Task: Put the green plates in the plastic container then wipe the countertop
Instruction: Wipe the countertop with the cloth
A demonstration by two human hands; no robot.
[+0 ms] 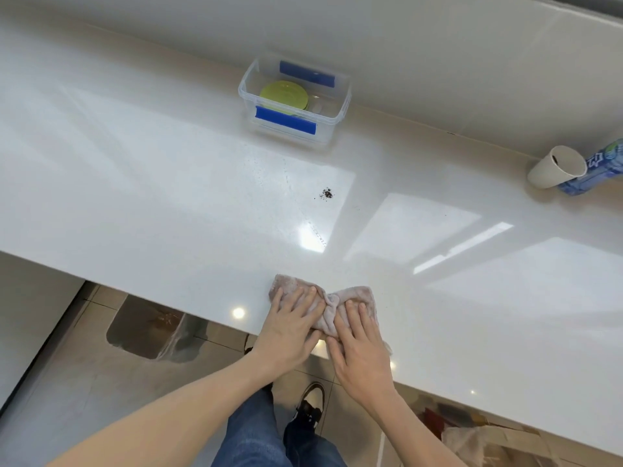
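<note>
Green plates (284, 96) already sit in the plastic container (341, 111) at the back of the counter (135, 183). My left hand (290, 326) and right hand (359, 345) press flat, fingers straight, on the cloth (332, 306) at the near edge. Crumbs (326, 194) lie straight ahead, toward the container, about equally near both hands. Plate count unclear through the plastic.

bright glare, soft wide-angle view

the glossy white countertop (168, 183) is brightly lit and mirrors pale window-shaped patches, with small round lamp glints near its front edge. shadows are faint and soft. the floor (84, 382) below looks dimmer. straight edges bend toward the corners from the wide lens. detail is slightly soft and smeared throughout.
</note>
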